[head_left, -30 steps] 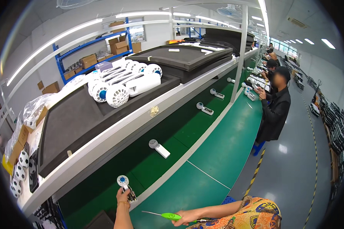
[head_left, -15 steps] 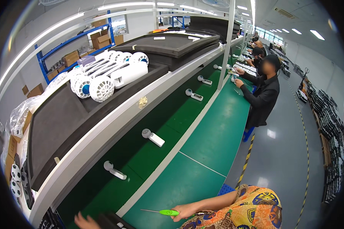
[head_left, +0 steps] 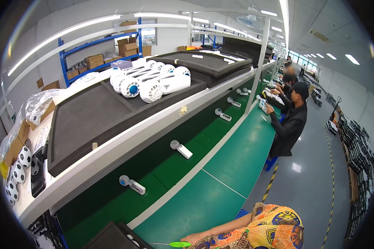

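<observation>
At the lower edge my right hand (head_left: pixel 191 239) is closed on a screwdriver with a green handle (head_left: pixel 180 244). Its thin metal shaft points left, toward a black foam tray (head_left: pixel 106 240) holding small white parts (head_left: pixel 132 239). My left hand is out of view. Beyond the tray, a white handheld fan (head_left: pixel 133 185) with a blue-centred head and an opened handle lies on the dark green conveyor belt (head_left: pixel 108 207). Farther along the belt is a plain white handheld fan (head_left: pixel 181 149), followed by several more.
A green worktable (head_left: pixel 187 207) runs along the belt. Above it, a shelf carries black foam trays (head_left: pixel 83 124) and stacked white fans (head_left: pixel 151 90). A white post (head_left: pixel 259 62) rises by the belt. A co-worker in black (head_left: pixel 293 116) sits farther along. Football-patterned balls (head_left: pixel 18 172) lie at the left.
My view has shifted, and scenery sits farther right. My right hand with the screwdriver is lower and farther left in view. My left hand has left the picture. A blue-centred fan now lies nearest.
</observation>
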Available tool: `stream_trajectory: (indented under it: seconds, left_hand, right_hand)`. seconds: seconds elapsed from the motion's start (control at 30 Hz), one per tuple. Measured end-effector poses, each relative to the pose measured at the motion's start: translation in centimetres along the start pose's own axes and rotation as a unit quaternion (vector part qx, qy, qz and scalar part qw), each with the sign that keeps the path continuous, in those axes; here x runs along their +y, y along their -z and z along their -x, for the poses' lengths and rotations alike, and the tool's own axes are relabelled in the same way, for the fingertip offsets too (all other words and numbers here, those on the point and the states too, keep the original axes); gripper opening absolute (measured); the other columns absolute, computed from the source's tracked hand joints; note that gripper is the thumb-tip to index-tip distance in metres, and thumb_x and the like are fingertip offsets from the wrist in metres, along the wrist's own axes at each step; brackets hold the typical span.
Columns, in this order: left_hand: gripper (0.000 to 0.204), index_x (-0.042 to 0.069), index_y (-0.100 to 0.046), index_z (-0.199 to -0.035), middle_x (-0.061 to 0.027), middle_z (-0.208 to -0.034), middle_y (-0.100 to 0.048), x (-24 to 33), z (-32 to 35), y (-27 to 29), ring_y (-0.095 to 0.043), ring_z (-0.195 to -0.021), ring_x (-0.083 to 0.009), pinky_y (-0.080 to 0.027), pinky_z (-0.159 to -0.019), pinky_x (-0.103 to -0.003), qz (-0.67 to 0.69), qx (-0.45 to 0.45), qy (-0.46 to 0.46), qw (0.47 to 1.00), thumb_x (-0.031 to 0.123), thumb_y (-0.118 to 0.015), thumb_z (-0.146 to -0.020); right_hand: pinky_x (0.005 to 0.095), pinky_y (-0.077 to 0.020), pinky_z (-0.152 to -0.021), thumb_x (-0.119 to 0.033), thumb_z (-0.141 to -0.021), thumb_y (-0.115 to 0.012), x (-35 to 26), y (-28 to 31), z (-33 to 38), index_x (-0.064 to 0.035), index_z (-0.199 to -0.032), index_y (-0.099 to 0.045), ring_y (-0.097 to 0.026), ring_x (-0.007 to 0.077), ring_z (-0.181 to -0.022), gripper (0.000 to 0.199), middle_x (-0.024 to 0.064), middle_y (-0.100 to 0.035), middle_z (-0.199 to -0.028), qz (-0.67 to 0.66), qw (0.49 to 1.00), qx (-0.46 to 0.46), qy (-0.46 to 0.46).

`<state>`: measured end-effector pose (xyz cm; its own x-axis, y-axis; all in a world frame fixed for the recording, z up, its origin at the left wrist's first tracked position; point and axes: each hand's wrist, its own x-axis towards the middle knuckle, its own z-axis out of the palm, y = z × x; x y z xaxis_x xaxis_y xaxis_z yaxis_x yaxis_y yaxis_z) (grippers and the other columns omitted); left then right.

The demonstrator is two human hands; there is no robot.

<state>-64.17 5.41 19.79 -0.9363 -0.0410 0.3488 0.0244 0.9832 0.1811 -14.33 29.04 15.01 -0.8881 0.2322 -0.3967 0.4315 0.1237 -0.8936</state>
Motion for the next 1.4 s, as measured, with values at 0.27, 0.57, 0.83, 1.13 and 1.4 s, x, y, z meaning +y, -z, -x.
stream_trajectory:
  seconds: [0.27,0.57,0.83,1.13,1.4]
  left_hand:
    - [0.039,0.006,-0.053,-0.117,-0.0133,-0.091,-0.06,0.0,0.5,2.8,-0.058,-0.082,-0.0285,-0.049,-0.07,-0.039,0.405,-0.165,0.036,0.899,0.018,-0.058,-0.08]
    - [0.033,0.006,-0.052,-0.117,-0.0083,-0.089,-0.057,3.9,11.9,16.1,-0.055,-0.08,-0.0196,-0.048,-0.065,-0.031,0.753,-0.285,0.122,0.581,0.01,-0.052,-0.084]
    - [0.039,0.003,-0.052,-0.119,-0.0119,-0.117,-0.057,8.2,21.4,12.8,-0.053,-0.109,-0.0268,-0.044,-0.095,-0.041,0.821,-0.493,0.216,0.19,0.024,-0.057,-0.087]
    - [0.033,0.007,-0.052,-0.113,-0.0168,-0.102,-0.058,12.2,26.1,17.7,-0.061,-0.088,-0.0285,-0.054,-0.073,-0.037,0.788,-0.507,0.152,0.315,0.029,-0.057,-0.089]
    - [0.035,0.009,-0.051,-0.113,-0.0134,-0.101,-0.059,12.0,26.9,17.7,-0.061,-0.09,-0.0254,-0.053,-0.076,-0.034,0.729,-0.502,0.082,0.458,0.017,-0.065,-0.082]
  right_hand:
    - [0.0361,-0.0454,-0.067,-0.032,-0.072,-0.068,-2.2,1.0,-0.9,-0.007,-0.092,-0.054,-0.06,0.0206,-0.079,0.035,0.0063,-0.062,-0.083,0.021,0.999,0.017,0.034]
    - [0.0365,-0.0456,-0.067,-0.033,-0.072,-0.069,-4.0,-2.0,1.8,-0.0071,-0.093,-0.054,-0.06,0.0209,-0.079,0.036,0.0065,-0.062,-0.084,-0.001,0.998,-0.016,0.063]
    - [0.0275,-0.046,-0.065,-0.029,-0.08,-0.069,-12.8,2.9,10.1,-0.0067,-0.105,-0.055,-0.053,0.0095,-0.072,0.036,0.0004,-0.059,-0.08,-0.097,0.992,-0.033,0.07]
    - [0.0243,-0.0412,-0.062,-0.025,-0.083,-0.066,-15.8,4.5,12.6,-0.0036,-0.104,-0.053,-0.049,0.0072,-0.068,0.032,-0.0016,-0.053,-0.074,-0.165,0.982,-0.097,-0.011]
    - [0.0231,-0.0395,-0.06,-0.028,-0.084,-0.065,-16.1,4.3,12.7,-0.0036,-0.102,-0.052,-0.047,0.0067,-0.067,0.033,-0.0017,-0.051,-0.073,-0.126,0.987,-0.103,-0.001]
